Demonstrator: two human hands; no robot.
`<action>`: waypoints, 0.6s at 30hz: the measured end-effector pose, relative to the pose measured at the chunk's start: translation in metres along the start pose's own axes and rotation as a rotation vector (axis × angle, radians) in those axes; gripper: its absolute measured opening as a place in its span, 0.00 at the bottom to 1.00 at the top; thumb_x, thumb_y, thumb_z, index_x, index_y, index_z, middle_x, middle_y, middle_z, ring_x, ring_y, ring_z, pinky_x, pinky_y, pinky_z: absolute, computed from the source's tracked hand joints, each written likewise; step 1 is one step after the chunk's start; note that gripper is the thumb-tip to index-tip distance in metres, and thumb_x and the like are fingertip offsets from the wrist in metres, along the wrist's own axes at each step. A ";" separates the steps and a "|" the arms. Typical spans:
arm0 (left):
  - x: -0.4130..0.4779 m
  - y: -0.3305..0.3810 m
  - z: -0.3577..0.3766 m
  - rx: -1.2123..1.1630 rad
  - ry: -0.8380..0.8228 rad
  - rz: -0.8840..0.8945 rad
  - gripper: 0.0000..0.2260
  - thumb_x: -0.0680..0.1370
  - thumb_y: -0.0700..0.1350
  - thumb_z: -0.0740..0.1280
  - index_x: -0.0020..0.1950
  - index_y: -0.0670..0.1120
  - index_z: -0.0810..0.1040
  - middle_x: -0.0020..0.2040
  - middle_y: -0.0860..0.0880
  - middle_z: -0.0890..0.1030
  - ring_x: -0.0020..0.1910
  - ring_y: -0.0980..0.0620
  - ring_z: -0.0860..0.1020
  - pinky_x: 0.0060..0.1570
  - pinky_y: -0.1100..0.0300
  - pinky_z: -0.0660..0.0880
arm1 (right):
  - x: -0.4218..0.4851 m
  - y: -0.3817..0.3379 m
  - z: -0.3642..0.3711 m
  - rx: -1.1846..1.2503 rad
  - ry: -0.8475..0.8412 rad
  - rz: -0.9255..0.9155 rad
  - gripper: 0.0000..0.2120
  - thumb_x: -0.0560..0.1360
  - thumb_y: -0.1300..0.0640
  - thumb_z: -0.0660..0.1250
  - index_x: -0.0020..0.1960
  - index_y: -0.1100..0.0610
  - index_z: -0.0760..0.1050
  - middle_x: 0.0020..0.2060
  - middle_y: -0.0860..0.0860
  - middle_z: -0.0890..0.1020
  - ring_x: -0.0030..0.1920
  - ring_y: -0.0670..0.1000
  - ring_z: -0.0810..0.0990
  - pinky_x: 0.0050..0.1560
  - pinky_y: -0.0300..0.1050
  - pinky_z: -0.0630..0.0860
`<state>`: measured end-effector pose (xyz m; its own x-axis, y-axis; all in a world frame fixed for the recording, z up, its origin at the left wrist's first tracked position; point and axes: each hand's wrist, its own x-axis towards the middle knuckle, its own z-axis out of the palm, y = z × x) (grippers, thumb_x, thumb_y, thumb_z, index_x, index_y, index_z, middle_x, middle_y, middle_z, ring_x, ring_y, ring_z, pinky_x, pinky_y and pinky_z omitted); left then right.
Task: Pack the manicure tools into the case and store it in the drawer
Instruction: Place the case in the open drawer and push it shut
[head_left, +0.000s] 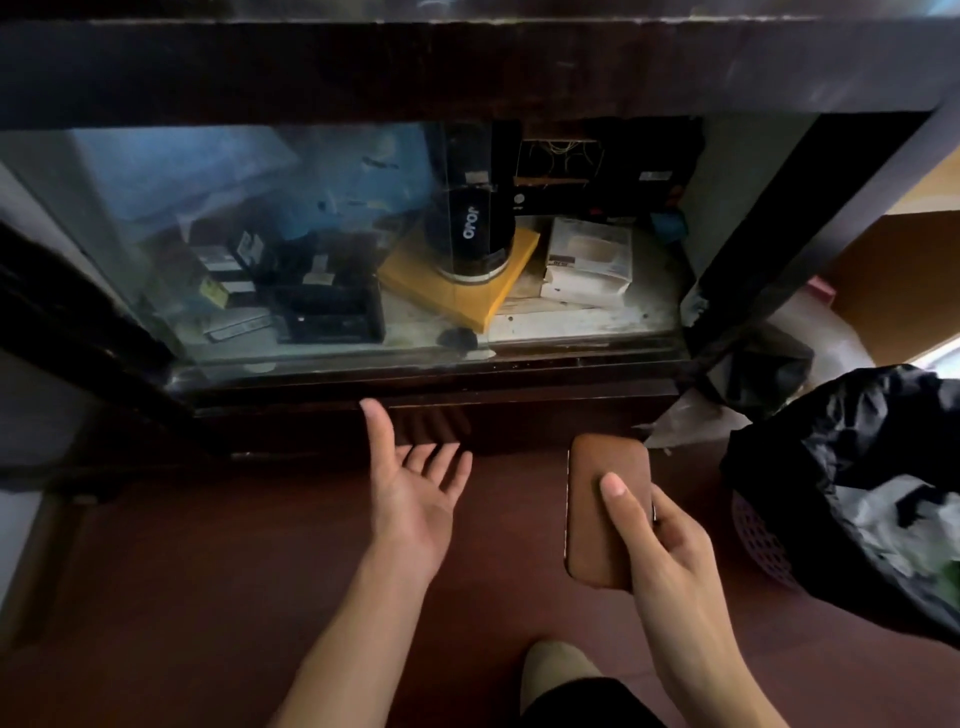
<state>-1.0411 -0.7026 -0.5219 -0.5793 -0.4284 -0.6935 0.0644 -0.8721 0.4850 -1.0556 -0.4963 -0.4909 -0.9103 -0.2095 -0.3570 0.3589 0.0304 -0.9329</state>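
My right hand grips a closed brown leather manicure case, thumb on top, held above the reddish floor. My left hand is palm up with fingers spread, its fingertips right at the dark drawer front below the glass cabinet. The drawer front looks closed. No loose manicure tools are visible.
A dark wooden cabinet with a glass sliding door holds a black cylinder on a yellow box, white boxes and small dark boxes. A bin with a black bag stands at right. My knee shows at the bottom.
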 end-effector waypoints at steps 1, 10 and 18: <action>-0.001 0.000 0.002 0.013 0.017 0.004 0.56 0.61 0.71 0.71 0.81 0.45 0.57 0.78 0.41 0.65 0.73 0.41 0.72 0.66 0.46 0.74 | -0.002 0.002 -0.003 0.003 0.002 -0.003 0.21 0.75 0.40 0.73 0.50 0.59 0.86 0.42 0.61 0.89 0.41 0.52 0.87 0.39 0.43 0.84; -0.022 -0.002 -0.005 0.050 0.025 0.032 0.56 0.62 0.69 0.72 0.82 0.44 0.55 0.78 0.39 0.64 0.69 0.40 0.76 0.62 0.49 0.77 | -0.022 0.015 -0.031 -0.010 0.015 0.001 0.24 0.76 0.39 0.71 0.47 0.63 0.82 0.36 0.53 0.83 0.39 0.50 0.81 0.43 0.53 0.81; -0.053 -0.014 -0.039 0.038 -0.030 -0.092 0.49 0.65 0.68 0.73 0.79 0.46 0.61 0.73 0.41 0.71 0.65 0.38 0.80 0.56 0.45 0.80 | -0.040 0.022 -0.055 -0.075 0.017 -0.020 0.23 0.77 0.36 0.72 0.47 0.58 0.84 0.37 0.59 0.85 0.39 0.48 0.84 0.41 0.44 0.83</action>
<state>-0.9793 -0.6769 -0.5123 -0.6052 -0.3388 -0.7204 -0.0210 -0.8978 0.4399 -1.0231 -0.4332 -0.5000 -0.9206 -0.1944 -0.3388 0.3249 0.1002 -0.9404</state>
